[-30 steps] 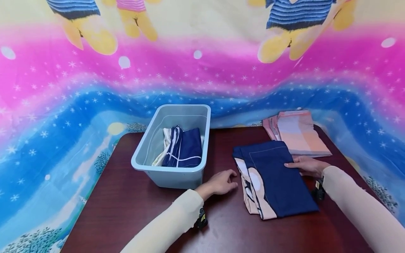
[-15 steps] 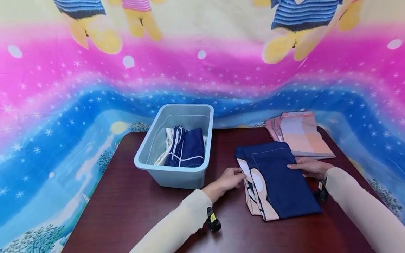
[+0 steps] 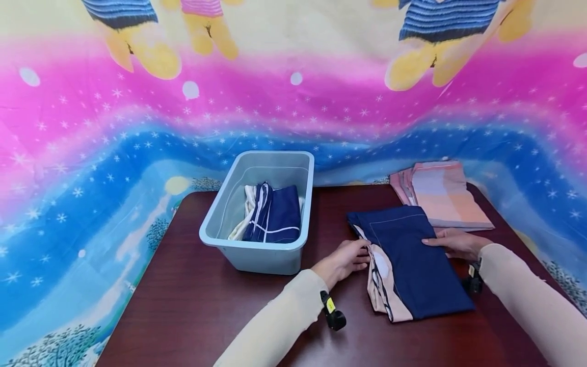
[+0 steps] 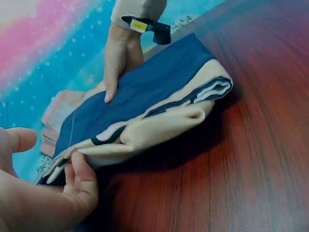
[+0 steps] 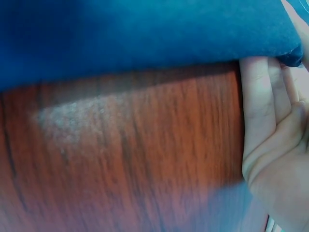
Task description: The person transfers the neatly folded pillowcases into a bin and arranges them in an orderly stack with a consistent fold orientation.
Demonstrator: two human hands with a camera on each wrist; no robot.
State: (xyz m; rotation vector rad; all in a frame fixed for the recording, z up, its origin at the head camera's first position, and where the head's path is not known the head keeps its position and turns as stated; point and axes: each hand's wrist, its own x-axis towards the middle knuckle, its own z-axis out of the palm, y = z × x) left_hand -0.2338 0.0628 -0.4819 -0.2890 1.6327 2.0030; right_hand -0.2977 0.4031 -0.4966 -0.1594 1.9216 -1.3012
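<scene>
A folded navy cloth [image 3: 412, 265] with a pink printed underside lies on the right of the table, its folded layers showing along the left edge. My right hand [image 3: 460, 243] grips its right edge, thumb on top and fingers underneath; in the right wrist view those fingers [image 5: 258, 96] reach beneath the navy fabric. At the left edge is my left hand [image 3: 346, 259]. The left wrist view shows its fingertips [image 4: 79, 166] touching the layered edge from below, while the thumb [image 4: 21, 139] stands apart from the cloth.
A grey-blue plastic bin [image 3: 257, 245] stands left of the hands, holding a folded navy cloth [image 3: 284, 209] with white lines and a cream cloth [image 3: 247, 204]. Behind the right hand lies a folded pink and orange checked cloth [image 3: 447, 196]. A printed curtain [image 3: 275, 112] hangs behind the table [image 3: 183, 295].
My left hand has moved right, from beside the cloth to its left edge, and its fingers now touch the layers there. The right hand keeps its grip on the right edge.
</scene>
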